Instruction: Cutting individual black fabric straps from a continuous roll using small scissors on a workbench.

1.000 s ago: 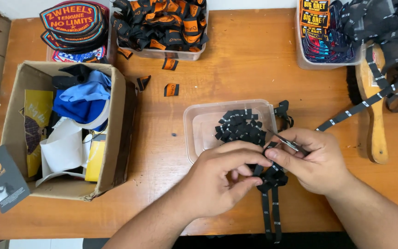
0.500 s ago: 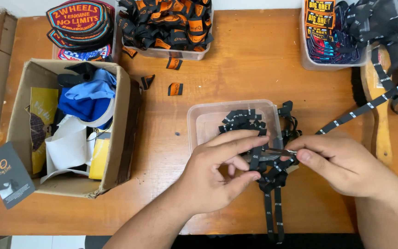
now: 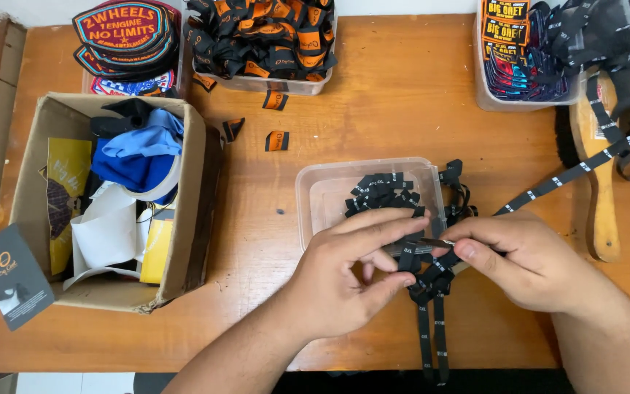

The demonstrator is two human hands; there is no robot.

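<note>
While both hands meet at the front edge of the worktop:
Label strip: black woven tape, pinched betw. both hands, ends hang over front edge.
Left hand: fingers closed on strip.
Right hand: thumb + forefinger grip strip.
Clear tub: just behind hands, w/ cut black labels.
Cardboard box: far left.

Two bare forearms — no sleeves, no rings.
</note>
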